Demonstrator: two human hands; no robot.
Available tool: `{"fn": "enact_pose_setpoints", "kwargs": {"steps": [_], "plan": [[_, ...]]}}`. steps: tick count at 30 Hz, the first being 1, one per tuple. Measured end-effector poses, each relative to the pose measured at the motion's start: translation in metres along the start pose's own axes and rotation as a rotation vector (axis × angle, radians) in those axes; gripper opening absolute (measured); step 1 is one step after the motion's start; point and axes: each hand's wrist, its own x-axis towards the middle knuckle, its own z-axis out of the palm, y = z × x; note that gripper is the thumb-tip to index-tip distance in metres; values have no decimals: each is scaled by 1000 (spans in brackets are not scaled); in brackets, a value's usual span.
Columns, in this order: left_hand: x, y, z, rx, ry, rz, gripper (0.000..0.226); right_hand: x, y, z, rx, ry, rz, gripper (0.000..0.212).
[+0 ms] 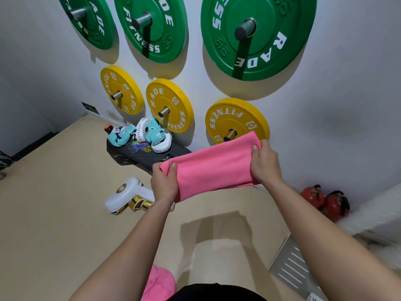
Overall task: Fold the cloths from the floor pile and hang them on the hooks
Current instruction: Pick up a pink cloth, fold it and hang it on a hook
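head view: the pink cloth (pixel 213 168) is held up off the floor as a flat folded band, in front of the wall and just below the peg (pixel 230 134) of a yellow plate (pixel 236 118); the left hand (pixel 163 183) grips one short end and the right hand (pixel 264 164) the other, fingers (pixel 173 169) curled round the fabric; the folding step looks nearly done; the next move likely calls for lifting the band and draping it evenly over a peg; a pink pile (pixel 159 283) waits on the floor.

Green plates (pixel 282 20) and yellow plates (pixel 235 117) hang on the wall (pixel 347 101) above teal boxing gloves (pixel 155 134)
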Motion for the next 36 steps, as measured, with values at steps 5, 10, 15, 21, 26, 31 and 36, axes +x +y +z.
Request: {"fn": "enact_pose_setpoints", "kwargs": {"steps": [5, 10, 15, 21, 26, 31, 36], "plan": [[1, -12, -5, 318, -27, 161, 29, -5, -3, 0, -48, 49, 14, 26], [1, -15, -7, 289, 9, 14, 41, -13, 5, 7, -125, 52, 22, 27], [-1, -10, -1, 169, 15, -47, 39, -25, 22, 19, -110, 12, 67, 34], [-10, 8, 15, 112, -70, -28, 32, -38, 25, 27, 83, 10, 93, 30], [-23, 18, 38, 120, -258, 111, 24, -58, 3, 43, 261, -113, 68, 23], [-36, 28, 50, 34, -377, 149, 19, -72, -14, 57, 368, -193, 87, 25], [-41, 31, 49, 20, -407, 158, 20, -76, -12, 60, 432, -256, 91, 10]]}}
